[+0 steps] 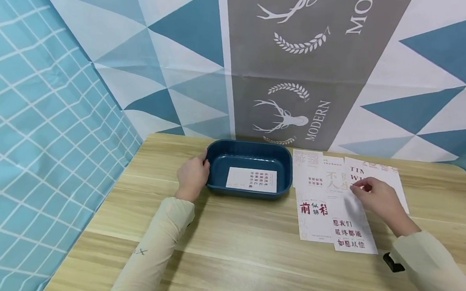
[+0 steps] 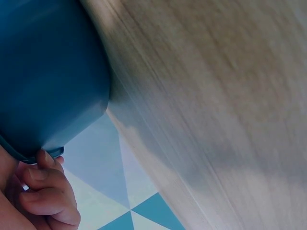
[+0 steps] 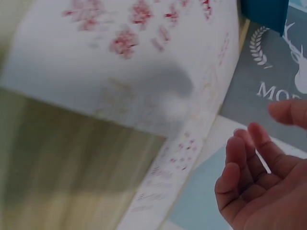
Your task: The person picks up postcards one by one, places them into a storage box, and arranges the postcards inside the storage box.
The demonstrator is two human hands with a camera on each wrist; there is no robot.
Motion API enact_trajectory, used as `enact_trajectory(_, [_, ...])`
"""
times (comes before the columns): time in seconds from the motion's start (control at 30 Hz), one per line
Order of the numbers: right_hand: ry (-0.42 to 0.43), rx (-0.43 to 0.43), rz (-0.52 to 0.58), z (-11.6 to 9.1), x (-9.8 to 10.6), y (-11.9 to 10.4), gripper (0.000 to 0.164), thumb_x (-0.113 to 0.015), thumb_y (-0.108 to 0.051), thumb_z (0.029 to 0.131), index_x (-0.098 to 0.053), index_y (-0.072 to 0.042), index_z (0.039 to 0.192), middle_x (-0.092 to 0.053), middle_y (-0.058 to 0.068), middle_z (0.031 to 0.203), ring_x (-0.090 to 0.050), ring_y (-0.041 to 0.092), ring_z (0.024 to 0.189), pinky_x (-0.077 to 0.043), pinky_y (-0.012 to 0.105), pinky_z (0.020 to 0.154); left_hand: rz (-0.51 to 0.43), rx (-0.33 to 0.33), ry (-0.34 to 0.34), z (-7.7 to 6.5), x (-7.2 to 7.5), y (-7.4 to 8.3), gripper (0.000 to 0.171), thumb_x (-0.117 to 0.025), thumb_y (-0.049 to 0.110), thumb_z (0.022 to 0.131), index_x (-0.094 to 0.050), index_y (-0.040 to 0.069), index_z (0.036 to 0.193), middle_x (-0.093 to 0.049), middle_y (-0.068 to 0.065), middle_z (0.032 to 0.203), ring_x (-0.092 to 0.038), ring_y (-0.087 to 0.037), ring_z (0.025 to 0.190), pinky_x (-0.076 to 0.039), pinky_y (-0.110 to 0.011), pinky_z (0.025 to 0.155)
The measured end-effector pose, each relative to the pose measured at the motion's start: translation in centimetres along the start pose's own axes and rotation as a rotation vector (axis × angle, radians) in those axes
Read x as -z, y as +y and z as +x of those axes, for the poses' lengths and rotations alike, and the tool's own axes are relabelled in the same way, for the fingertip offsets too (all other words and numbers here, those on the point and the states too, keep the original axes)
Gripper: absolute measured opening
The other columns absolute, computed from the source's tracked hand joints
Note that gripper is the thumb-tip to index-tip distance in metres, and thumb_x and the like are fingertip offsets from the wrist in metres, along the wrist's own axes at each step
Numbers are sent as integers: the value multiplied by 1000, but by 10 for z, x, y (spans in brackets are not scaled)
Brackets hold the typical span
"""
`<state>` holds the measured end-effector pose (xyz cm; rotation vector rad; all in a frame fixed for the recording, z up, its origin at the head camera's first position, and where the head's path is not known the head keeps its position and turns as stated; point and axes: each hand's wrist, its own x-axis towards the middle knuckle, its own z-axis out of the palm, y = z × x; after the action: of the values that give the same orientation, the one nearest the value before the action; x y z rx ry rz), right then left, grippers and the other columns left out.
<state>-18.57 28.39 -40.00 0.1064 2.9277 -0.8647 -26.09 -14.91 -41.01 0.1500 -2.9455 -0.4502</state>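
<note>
A dark blue rectangular tray (image 1: pixel 220 163) with raised walls stands at the table's back edge. My left hand (image 1: pixel 193 175) grips its left rim, fingers curled at the lip in the left wrist view (image 2: pixel 45 191). Inside the tray lies a white card (image 1: pixel 240 178) printed with dark red characters. Over the spread of cards to the right hovers my right hand (image 1: pixel 379 198). Its thumb and fingers stand apart in the right wrist view (image 3: pixel 261 177), with nothing between them. Below it lie a card with red lines of characters (image 1: pixel 355 216) and another card (image 1: pixel 314 217), overlapping others.
Several more white cards (image 1: pixel 307 157) fan out beside the tray along the back edge. A patterned cloth (image 1: pixel 281 71) hangs behind the wooden table (image 1: pixel 248 258), and a light blue checked cloth (image 1: pixel 30 137) hangs on the left. A black object (image 1: pixel 393 262) shows under the right sleeve.
</note>
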Motion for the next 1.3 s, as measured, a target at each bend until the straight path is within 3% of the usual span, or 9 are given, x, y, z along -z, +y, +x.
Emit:
enact_trajectory(0.13, [-18,-72,20,-9,0,13,45,-49,-32,93,-54,9,110,-58,22,94,-51,27,79,-39,27,60,1,5,-3,-1,1,-1,40,-49,26,95,-51,22,135,-69,-14,101,-64,-29,76,-46,-41,56])
enact_trajectory(0.5, [-102,-168,32,-23,-11,31,41,-50,-32,92,-55,8,99,-53,9,76,-47,21,71,-35,27,56,-6,1,-5,-1,1,-3,40,-48,27,96,-51,21,135,-68,-14,98,-62,-28,71,-41,-35,50])
enact_trajectory(0.83, [-184,-258,46,-28,-17,27,51,-58,-42,88,-54,8,98,-55,10,76,-49,20,68,-36,28,56,-14,-7,6,-2,1,-1,40,-48,26,95,-52,21,135,-68,-14,94,-62,-28,70,-41,-35,49])
enact_trajectory(1.13, [-174,-271,3,-28,-20,22,53,-66,-49,80,-57,3,87,-56,8,70,-50,19,62,-34,28,53,-13,-3,4,0,1,1,40,-48,27,96,-52,21,135,-69,-14,101,-64,-29,76,-46,-41,56])
enact_trajectory(1.3, [-165,-281,-23,-28,-21,21,51,-65,-47,81,-57,3,88,-55,8,72,-50,19,63,-33,28,54,-14,7,-7,0,1,1,41,-49,27,95,-51,21,136,-68,-14,106,-64,-29,76,-46,-40,57])
